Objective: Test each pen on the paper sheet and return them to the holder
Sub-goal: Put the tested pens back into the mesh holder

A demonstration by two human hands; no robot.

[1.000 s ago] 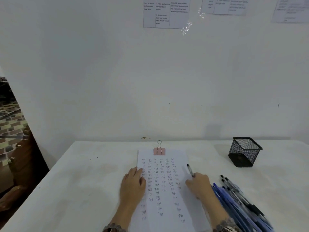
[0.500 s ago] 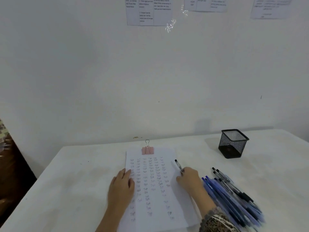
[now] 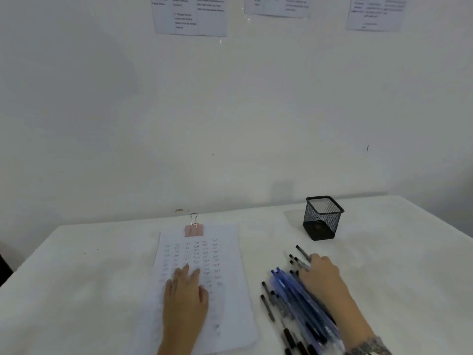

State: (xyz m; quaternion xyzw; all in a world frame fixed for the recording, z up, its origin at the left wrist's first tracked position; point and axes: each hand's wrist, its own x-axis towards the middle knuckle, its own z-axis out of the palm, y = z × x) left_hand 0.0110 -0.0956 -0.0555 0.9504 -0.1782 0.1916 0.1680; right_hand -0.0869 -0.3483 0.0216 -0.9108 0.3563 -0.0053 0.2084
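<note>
**Pens** (image 3: 302,303). Loose heap on the bench (image 3: 76,290), right of the sheet and short of the holder. Slim round barrels, blue translucent plastic mixed with black, laid roughly parallel; some black ones lie apart at the heap's left edge.

**Right hand** (image 3: 322,275). Rests on the far end of the heap. One black pen (image 3: 303,253) juts out beyond the fingertips. Blurred, so I cannot tell whether the grip pinches it or only lies against it.

**Paper sheet** (image 3: 230,311). White, thin, covered in columns of small repeated scribbles, with bare space lower right. A pink binder clip (image 3: 194,229) with a wire loop sits at the top edge.

**Left hand** (image 3: 185,301). Grip spread flat, fingers straight, pressing the sheet down.

**Holder** (image 3: 323,217). Black wire-mesh cup, square and upright, apart from the heap. No pens show in it.

**Step in hand, as judged.** Singling out one pen to test.
- Lift it by the mid-barrel from the heap's edge, since round barrels roll.
- Pin the sheet while scribbling in a bare patch.
- Drop the pen into the mesh cup, not back on the heap.

**Wall** (image 3: 230,111). Plain white, with printed notices (image 3: 189,16) taped up.
</note>
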